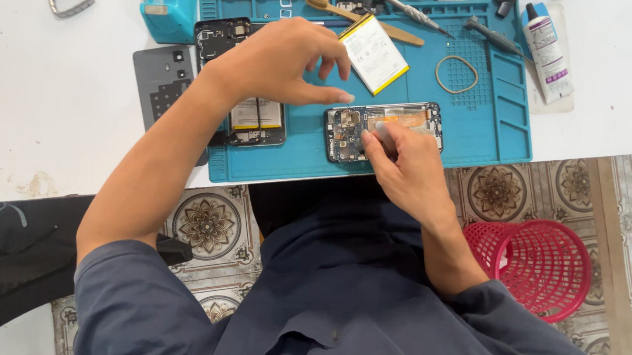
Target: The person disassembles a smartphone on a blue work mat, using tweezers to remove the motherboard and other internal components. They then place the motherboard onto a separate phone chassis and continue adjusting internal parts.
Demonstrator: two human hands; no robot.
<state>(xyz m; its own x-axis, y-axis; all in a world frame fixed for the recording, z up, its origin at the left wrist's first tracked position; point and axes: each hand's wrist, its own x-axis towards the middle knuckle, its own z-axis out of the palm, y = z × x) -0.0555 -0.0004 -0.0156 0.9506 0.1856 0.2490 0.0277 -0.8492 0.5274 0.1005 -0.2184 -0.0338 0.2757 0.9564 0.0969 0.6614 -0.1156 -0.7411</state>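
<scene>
white-labelled battery on mat; white tube right

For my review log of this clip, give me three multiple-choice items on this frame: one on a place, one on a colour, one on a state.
1. Where does the rubber band lie?
A. on the blue work mat
B. on the tiled floor
C. inside the basket

2. What colour is the plastic basket on the floor?
A. green
B. red
C. white

3. In what state is the phone under the right hand?
A. closed, screen lit
B. sealed in a box
C. opened, inner boards bare

Answers:
1 A, the band rests on the mat's dotted area, right of the loose battery.
2 B, its mesh wall is plainly red.
3 C, circuit parts show where the fingers press; the left hand hovers above the mat.
</scene>
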